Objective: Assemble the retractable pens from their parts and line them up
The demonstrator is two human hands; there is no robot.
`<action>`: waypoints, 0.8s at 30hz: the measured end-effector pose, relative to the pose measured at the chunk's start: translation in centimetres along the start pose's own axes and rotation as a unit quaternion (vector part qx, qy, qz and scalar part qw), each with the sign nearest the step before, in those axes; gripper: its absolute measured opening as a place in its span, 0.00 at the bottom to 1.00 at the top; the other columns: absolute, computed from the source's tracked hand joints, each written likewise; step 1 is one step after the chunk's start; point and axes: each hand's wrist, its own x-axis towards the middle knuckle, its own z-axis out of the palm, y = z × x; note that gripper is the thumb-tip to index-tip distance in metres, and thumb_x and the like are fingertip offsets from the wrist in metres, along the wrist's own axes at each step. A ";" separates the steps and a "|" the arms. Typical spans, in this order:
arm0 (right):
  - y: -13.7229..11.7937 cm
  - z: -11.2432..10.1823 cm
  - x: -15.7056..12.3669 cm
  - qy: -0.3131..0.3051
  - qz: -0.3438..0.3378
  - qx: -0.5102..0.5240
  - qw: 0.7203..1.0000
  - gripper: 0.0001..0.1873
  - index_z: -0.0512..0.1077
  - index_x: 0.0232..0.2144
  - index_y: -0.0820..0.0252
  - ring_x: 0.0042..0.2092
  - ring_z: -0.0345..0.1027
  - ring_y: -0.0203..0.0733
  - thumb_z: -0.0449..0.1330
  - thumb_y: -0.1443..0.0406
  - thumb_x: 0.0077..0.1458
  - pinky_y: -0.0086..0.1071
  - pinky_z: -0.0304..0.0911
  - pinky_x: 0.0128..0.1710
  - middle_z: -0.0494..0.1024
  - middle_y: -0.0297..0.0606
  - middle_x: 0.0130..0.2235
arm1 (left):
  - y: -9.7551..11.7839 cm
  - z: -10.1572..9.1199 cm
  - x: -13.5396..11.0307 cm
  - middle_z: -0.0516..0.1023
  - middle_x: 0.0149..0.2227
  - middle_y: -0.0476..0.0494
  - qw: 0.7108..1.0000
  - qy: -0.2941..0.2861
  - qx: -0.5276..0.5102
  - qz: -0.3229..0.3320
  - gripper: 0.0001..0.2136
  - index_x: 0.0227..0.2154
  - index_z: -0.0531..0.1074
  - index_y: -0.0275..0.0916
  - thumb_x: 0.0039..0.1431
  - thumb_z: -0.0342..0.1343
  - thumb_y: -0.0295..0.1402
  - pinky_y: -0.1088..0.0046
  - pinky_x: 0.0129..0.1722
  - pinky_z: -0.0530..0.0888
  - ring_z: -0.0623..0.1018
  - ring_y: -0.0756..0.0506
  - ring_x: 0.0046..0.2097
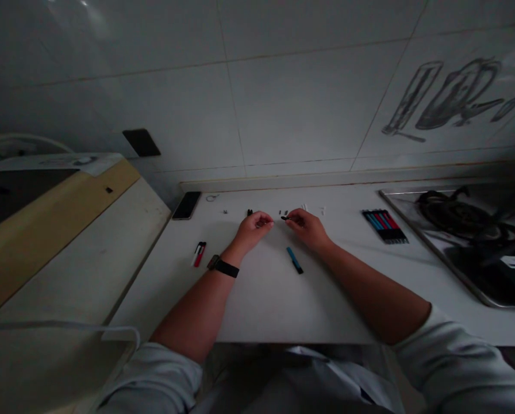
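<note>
My left hand [254,227], with a dark watch on its wrist, hovers over the white counter with its fingertips pinched together. A tiny pale tip shows at those fingers, too small to name. Just across a narrow gap, my right hand [308,228] pinches a small black piece [285,218] that points toward the left hand. Below the hands lies a blue pen barrel with a black end [295,260]. Small black pieces [249,212] lie behind the left hand. Tiny dark parts [285,213] and small white parts [323,210] are scattered behind the right hand.
A red pen and a white one [199,254] lie on the left. A phone [187,206] rests at the back left. To the right is a pack of coloured pens [384,226], beside a metal-rimmed hob [451,267]. A large box-like appliance [123,230] borders the counter's left.
</note>
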 end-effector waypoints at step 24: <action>-0.8 0.5 -0.8 0.006 -0.096 0.009 0.995 0.07 0.76 0.40 0.55 0.36 0.75 0.42 0.61 0.62 0.59 0.36 0.72 0.37 0.79 0.39 0.38 | 0.0 0.2 -0.2 0.80 0.35 0.45 0.999 -0.011 -0.021 -0.043 0.09 0.36 0.77 0.37 0.56 0.67 0.36 0.70 0.42 0.73 0.78 0.48 0.38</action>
